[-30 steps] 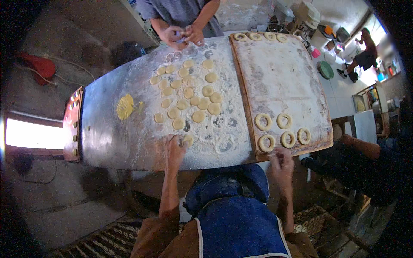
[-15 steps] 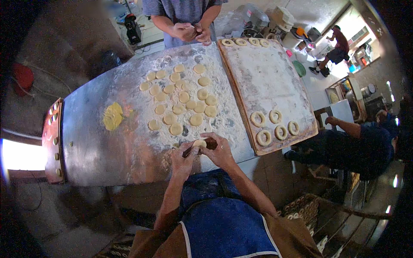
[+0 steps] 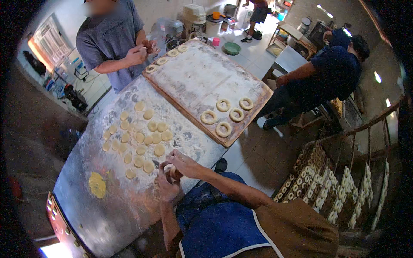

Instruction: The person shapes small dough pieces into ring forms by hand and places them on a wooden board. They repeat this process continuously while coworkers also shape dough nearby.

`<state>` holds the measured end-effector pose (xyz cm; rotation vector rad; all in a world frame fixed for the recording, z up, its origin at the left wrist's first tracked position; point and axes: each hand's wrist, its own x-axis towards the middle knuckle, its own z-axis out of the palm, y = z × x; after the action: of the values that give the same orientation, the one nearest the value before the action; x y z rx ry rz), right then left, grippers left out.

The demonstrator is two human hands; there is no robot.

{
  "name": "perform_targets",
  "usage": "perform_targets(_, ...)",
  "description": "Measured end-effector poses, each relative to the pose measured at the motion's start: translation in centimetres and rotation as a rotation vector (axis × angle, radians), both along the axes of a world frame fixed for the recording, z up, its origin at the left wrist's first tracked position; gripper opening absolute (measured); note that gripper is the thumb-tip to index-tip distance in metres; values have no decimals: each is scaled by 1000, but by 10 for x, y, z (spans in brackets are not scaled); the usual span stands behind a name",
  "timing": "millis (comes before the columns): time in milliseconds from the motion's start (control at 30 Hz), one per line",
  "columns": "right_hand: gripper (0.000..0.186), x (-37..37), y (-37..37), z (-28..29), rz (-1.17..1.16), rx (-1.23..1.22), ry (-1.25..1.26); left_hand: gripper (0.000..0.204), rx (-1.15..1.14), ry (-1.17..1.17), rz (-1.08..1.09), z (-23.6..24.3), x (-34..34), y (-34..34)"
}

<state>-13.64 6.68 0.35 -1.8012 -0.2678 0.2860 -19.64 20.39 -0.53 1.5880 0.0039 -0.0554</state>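
Over on the left, yellow paste (image 3: 97, 185) is spread on the metal tabletop (image 3: 116, 215), where it could be smudged by a stray reach. Next, dough discs (image 3: 159, 149) are clustered in flour; the ones lying closest could be stuck together if nudged sideways. Now to the hands: the left hand (image 3: 167, 185) is cupped, the right hand (image 3: 183, 164) is bent against it with fingers curled; whether dough is gripped between cannot be told. Any piece there could be torn by uneven pressure. Farther right, dough rings (image 3: 224, 135) are laid on a floured board (image 3: 202, 69), easily squashed if brushed.
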Motion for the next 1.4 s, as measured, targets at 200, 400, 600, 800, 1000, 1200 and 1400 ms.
perform_targets(200,46,1,-21,1,-170,713,77,27,-623,-53,143,-39,40,-30)
perform_targets(400,48,33,-64,49,-76,-114,90,29,-120,-147,367,-28,70,-92)
perform_targets(600,30,43,-111,2,-58,-195,-286,32,-63,-121,243,-23,89,-135)
perform_targets(800,40,63,-166,5,-36,15,-284,35,-559,72,192,-36,111,-165)
perform_targets(1000,45,74,-210,-50,-76,8,-318,30,-1444,410,82,-43,143,-210)
perform_targets(1200,46,86,-254,-85,-51,-1,-435,22,-863,93,-319,-108,174,-219)
perform_targets(1400,46,110,-287,7,-77,-97,-345,21,-105,-30,38,-3,173,-290)
